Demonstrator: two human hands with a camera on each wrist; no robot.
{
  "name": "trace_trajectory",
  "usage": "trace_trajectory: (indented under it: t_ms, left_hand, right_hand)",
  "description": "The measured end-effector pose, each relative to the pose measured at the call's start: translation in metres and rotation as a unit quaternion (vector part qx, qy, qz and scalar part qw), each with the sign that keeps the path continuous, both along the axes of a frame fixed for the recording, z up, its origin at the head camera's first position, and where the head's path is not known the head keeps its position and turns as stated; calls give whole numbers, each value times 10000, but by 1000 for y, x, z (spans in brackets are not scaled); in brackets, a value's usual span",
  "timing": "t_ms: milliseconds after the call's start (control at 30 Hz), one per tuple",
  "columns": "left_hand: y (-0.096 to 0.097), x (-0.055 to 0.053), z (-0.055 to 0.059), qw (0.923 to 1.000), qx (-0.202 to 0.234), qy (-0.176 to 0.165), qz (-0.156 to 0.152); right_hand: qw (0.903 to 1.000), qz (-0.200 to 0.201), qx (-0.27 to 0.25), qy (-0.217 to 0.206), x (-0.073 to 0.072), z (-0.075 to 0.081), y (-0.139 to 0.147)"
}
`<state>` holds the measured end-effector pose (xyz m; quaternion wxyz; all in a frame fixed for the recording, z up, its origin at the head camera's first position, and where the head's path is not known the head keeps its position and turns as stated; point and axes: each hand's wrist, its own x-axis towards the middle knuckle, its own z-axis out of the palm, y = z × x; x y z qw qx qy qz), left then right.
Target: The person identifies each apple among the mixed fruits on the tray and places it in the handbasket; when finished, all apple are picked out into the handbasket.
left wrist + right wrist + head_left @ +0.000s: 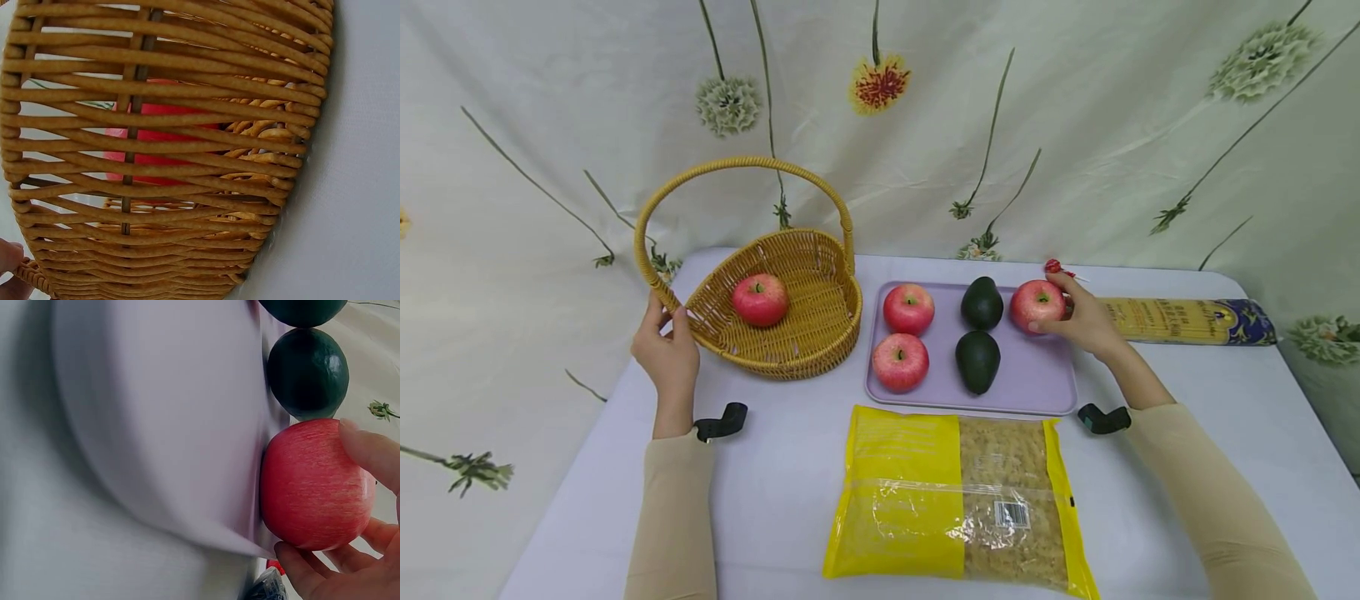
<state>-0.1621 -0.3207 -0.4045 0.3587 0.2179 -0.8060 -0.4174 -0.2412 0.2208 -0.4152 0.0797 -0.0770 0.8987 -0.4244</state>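
Note:
My left hand pinches the lower left end of the handle of a brown wicker basket. Inside the basket sits one red apple, glimpsed through the weave in the left wrist view. On the right, my right hand holds another red apple, thumb on one side and fingers round the other, at the upper right corner of a lilac tray. Two more apples, one behind the other, lie on the tray's left side. Two dark green avocados stand in its middle.
A yellow bag of grain-like food lies flat in front of the tray. Behind my right hand are a long yellow and blue packet and a small red-wrapped lollipop. A flowered cloth hangs behind the white table.

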Motion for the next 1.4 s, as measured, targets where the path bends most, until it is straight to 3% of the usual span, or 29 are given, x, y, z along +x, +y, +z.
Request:
trace_trajectory:
  t_ms: [333, 633, 1067, 1233, 1400]
  left_hand:
    - [0, 0, -1, 10000, -7, 50, 12]
    - [1, -1, -1, 10000, 14, -14, 26]
    - [-1, 0, 1, 10000, 0, -30, 24]
    - [0, 1, 1, 10000, 8, 6, 29]
    - [2, 1, 2, 10000, 25, 32, 16]
  right_hand:
    - [9996, -241, 156, 21, 2, 0, -3]
    - [9986, -316, 15, 428, 14, 8, 1]
    - [9957, 162, -323, 856, 41, 58, -20]
    - [9938, 553, -518, 811, 49, 80, -43]
    - [9882, 1046, -774, 811, 49, 92, -71]
